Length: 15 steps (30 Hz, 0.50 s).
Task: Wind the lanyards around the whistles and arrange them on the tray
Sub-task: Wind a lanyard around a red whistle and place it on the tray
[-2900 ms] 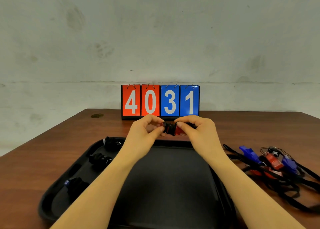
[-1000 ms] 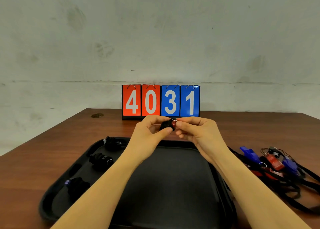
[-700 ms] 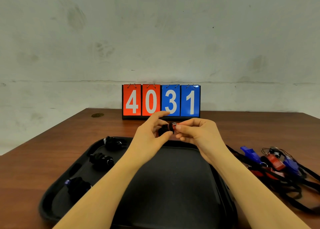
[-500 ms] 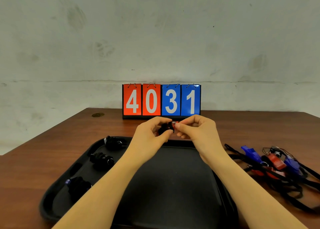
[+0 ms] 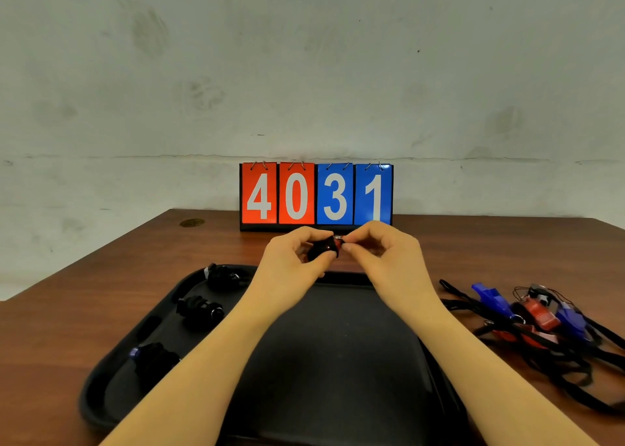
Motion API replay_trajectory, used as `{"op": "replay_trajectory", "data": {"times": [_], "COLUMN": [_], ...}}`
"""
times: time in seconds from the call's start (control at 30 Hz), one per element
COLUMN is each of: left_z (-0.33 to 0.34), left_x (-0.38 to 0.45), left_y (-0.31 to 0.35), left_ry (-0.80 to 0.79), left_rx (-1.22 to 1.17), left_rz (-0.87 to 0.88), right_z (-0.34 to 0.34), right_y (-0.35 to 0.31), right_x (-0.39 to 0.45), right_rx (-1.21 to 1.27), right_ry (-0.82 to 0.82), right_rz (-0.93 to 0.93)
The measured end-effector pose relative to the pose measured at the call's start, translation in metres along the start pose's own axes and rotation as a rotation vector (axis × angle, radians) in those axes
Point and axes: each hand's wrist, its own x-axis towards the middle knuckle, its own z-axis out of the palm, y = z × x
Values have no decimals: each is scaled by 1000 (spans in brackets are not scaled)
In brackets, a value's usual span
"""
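Observation:
Above the far rim of the black tray (image 5: 338, 361), both hands hold a red whistle (image 5: 325, 250) almost fully wound in black lanyard. My left hand (image 5: 291, 263) grips the bundle between thumb and fingers. My right hand (image 5: 382, 253) pinches its right end, where a metal ring shows. Three wound whistles lie along the tray's left side: one at the far corner (image 5: 225, 275), one in the middle (image 5: 201, 308), one nearer me (image 5: 154, 359). A tangle of blue and red whistles with loose black lanyards (image 5: 541, 317) lies on the table to the right of the tray.
A flip scoreboard (image 5: 316, 195) reading 4031 stands at the back of the brown table (image 5: 101, 293), just behind my hands. A grey wall rises behind the table. A small round mark (image 5: 191, 223) sits at the table's far left.
The loose end of the lanyard has been wound onto the red whistle, which now looks mostly black. My hands stayed in place above the tray's far rim; left fingers briefly lifted, then closed again.

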Motion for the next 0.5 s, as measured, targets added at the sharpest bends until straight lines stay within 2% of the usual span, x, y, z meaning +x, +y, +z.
{"op": "replay_trajectory", "data": {"times": [0.1,0.5], "left_z": [-1,1], "left_x": [1,1], "left_y": [-3,-10], "left_ry": [-10,-94], "left_rx": [53,85], "left_rz": [7,21], "right_z": [0,-5], "right_y": [3,5], "right_x": [1,4], "right_rx": [-131,-135], "right_ry": [-19,-135], "right_rz": [-140,-100]}}
